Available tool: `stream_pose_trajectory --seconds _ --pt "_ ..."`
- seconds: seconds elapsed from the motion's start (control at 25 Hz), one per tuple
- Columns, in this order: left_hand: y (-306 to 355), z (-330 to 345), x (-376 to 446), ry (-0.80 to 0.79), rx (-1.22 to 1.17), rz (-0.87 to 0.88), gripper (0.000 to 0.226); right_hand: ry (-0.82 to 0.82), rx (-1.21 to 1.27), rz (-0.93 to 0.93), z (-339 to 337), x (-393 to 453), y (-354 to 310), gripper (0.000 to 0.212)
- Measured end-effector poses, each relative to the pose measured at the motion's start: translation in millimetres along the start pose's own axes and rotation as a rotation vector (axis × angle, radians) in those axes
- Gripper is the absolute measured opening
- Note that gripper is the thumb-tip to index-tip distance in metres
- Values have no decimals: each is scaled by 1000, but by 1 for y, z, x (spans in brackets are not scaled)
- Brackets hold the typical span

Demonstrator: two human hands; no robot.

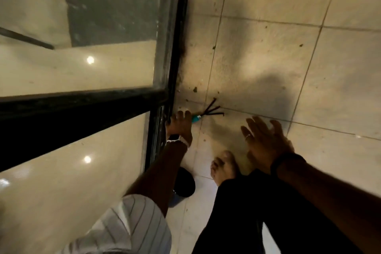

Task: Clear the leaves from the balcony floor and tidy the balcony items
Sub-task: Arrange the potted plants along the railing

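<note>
hand rake on floor tiles | left hand grasps its handle | right hand fingers spread, released

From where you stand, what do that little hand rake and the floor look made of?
The hand rake seems to have dark metal prongs, thin and bent, on a teal handle, probably plastic. The floor looks like pale matte ceramic or stone tile, with straight grout lines and dirt specks.

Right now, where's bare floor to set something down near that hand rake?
Bare tile lies beyond the teal-handled black hand rake, toward the upper right, only specks on it. It is crowded by the black door frame, where the left hand, rake and bare foot sit.
</note>
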State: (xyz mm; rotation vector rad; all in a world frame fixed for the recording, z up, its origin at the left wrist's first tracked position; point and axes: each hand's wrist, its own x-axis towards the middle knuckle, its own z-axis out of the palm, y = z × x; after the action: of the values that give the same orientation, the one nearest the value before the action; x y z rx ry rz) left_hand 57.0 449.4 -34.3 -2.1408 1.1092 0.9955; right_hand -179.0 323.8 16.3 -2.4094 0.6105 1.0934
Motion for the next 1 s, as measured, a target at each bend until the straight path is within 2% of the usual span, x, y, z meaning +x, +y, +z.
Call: stream_pose_trajectory --seconds 0.16,0.28,0.36,0.56,0.72,0.88,1.0 --pt "-15 34 34 -21 92 -14 57 -65 3 38 40 41 4 75" --pt "-9 36 38 28 272 79 48 -30 44 83 42 53 2 75" --pt "2 24 22 44 273 137 42 -17 70 97 29 46 -5 74" --pt "49 -46 -48 -77 -106 79 34 -45 297 154 -47 -10 -24 56" --pt "93 -140 -145 -106 -328 189 26 -76 731 303 -141 -84 -36 45" --pt "110 -229 -232 -53 -477 206 22 41 1204 491 -212 -157 -44 40" --pt "105 -285 -308 -2 -569 262 28 120 1346 524 -265 -236 -49 39"
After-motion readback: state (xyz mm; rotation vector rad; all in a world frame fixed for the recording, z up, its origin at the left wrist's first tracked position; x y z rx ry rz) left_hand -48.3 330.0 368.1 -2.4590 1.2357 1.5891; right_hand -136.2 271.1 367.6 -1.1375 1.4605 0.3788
